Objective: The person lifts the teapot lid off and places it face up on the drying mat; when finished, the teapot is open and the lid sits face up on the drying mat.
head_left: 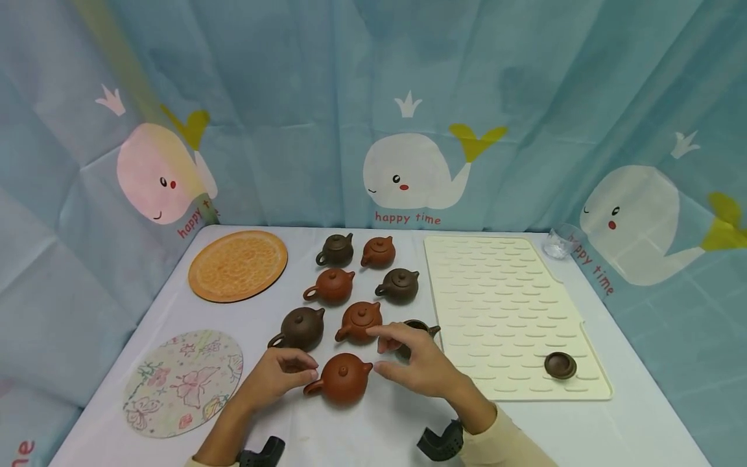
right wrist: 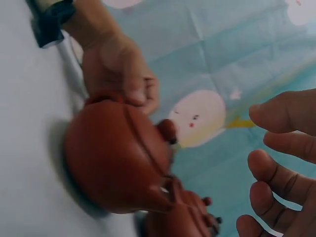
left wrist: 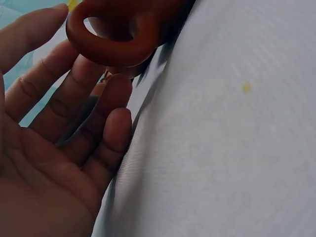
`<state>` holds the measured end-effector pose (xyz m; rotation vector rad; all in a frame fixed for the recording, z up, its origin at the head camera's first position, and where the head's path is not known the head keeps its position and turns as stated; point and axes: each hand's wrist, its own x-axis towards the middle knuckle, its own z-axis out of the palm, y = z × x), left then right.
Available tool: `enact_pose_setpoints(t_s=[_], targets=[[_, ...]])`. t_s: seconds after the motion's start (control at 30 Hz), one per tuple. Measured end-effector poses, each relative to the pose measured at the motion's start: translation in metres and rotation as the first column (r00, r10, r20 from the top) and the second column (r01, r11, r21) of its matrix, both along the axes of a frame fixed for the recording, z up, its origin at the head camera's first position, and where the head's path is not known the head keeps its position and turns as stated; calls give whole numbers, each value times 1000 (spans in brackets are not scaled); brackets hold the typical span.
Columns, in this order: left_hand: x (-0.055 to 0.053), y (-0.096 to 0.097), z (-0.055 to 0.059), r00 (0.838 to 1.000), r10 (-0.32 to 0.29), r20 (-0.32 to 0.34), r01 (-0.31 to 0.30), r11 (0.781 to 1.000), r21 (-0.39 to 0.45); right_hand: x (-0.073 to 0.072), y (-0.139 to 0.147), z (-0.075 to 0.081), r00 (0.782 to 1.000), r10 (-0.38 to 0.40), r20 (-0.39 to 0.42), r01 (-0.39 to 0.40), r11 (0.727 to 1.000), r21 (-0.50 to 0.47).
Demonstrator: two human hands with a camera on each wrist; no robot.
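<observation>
A reddish-brown clay teapot (head_left: 344, 383) stands lidded on the white table between both hands, its handle to the left and spout to the right. My left hand (head_left: 277, 376) is beside the handle (left wrist: 111, 55), thumb and fingers spread around it without gripping. Near the spout, my right hand (head_left: 423, 363) hovers with fingers loosely bent and nothing in them; the right wrist view shows its fingers (right wrist: 281, 113) apart from the pot. Partly hidden behind that hand is a dark lidless teapot (head_left: 433, 331). Another reddish teapot (head_left: 360, 319) sits just beyond its fingertips.
Farther back stand more dark teapots (head_left: 302, 329) and reddish teapots (head_left: 334, 287). On the right, a cream ridged mat (head_left: 496, 311) bears a small dark lid (head_left: 560, 365); a clear glass bowl (head_left: 563, 241) is behind. Orange (head_left: 238, 266) and butterfly-patterned (head_left: 183, 383) round mats lie left.
</observation>
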<state>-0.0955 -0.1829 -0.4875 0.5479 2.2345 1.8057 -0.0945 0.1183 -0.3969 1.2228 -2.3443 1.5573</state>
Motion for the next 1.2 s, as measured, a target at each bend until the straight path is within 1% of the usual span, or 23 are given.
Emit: enact_pose_setpoints(t_s=[0.07,0.1,0.2,0.33,0.43,0.57,0.73,0.8,0.87,1.07,1.2], targets=[[-1,1,1,1000,-13,5,13,1000,-3,0,-7,1,1000,11,-6,-11,1000,8],[-1,1,1,1000,-23,7,23,1000,0,-1,-11,-1,1000,13,-8,-13,1000,20],[-1,1,2,998,-55,8,55,998,17,-7,-19,-19,1000,15,-25,-14,998,53],[-1,1,0,995,-97,-10,98,994,38,-16,-24,-46,998,34,-56,-29,996,79],[-2,1,-3,994,-108,-17,109,994,21,-20,-28,-55,996,44,-75,-37,995,91],[-1,1,-5,994,-108,-2,108,994,-7,-19,-33,-59,997,38,-61,-29,991,134],[0,0,-6,994,-109,-2,109,994,-7,-17,-39,-62,999,-5,-52,16,975,221],[-1,0,-6,994,-110,-4,110,994,-5,-17,-40,-62,998,-25,-56,38,969,245],[-1,0,-6,994,-113,-8,113,994,-1,-16,-42,-63,998,-28,-62,43,965,259],[0,1,-6,991,-128,-27,128,991,25,-14,-44,-63,993,-3,-116,37,957,289],[-1,2,-7,990,-138,-25,139,990,36,-15,-44,-64,987,33,-159,10,964,265]])
